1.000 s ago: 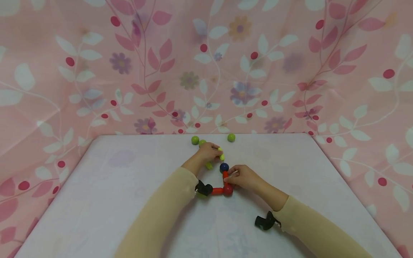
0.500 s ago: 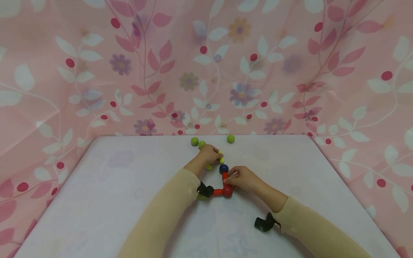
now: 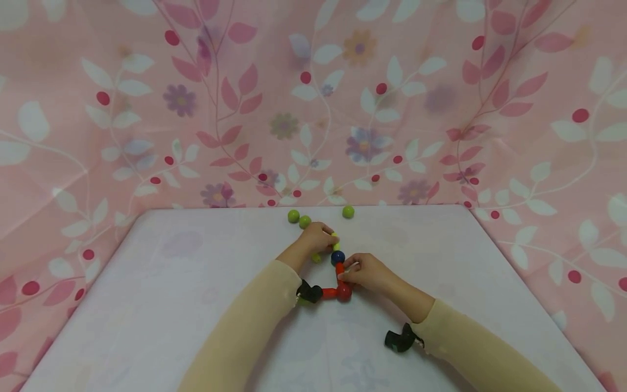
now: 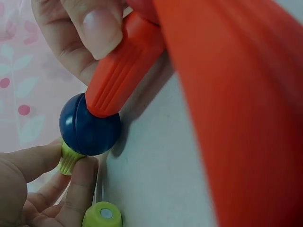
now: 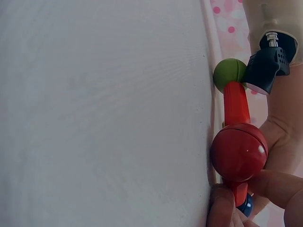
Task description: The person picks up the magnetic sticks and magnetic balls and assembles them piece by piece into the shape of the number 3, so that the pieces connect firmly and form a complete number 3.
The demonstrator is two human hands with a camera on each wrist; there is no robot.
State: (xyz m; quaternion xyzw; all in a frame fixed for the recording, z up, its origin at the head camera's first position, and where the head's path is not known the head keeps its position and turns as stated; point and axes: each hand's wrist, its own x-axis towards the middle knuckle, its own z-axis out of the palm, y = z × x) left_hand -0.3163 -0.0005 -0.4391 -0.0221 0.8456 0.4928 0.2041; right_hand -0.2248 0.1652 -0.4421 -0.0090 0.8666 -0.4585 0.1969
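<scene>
Red ball (image 3: 344,293): glossy, seamed, at the corner of the joined pieces.
Far red rod (image 3: 340,269): ribbed, running forward from the red ball, pinched by the right hand (image 3: 364,270).
Blue ball (image 3: 338,257): glossy, on that rod's end, beyond the red ball.
Yellow-green rod (image 4: 69,163): ribbed, beyond the red ball, pinched by the left hand (image 3: 315,238), touching the blue ball.
Side red rod (image 3: 329,293): running left from the red ball.
Green ball (image 5: 228,74): on its end.

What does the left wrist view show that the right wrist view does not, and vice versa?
Only the left wrist view shows the yellow rod pinched by the left hand, and a second rod's grey end. Only the right wrist view shows the green ball and the black wrist camera. Both show the blue ball and the red rod pinched by the right hand.
</scene>
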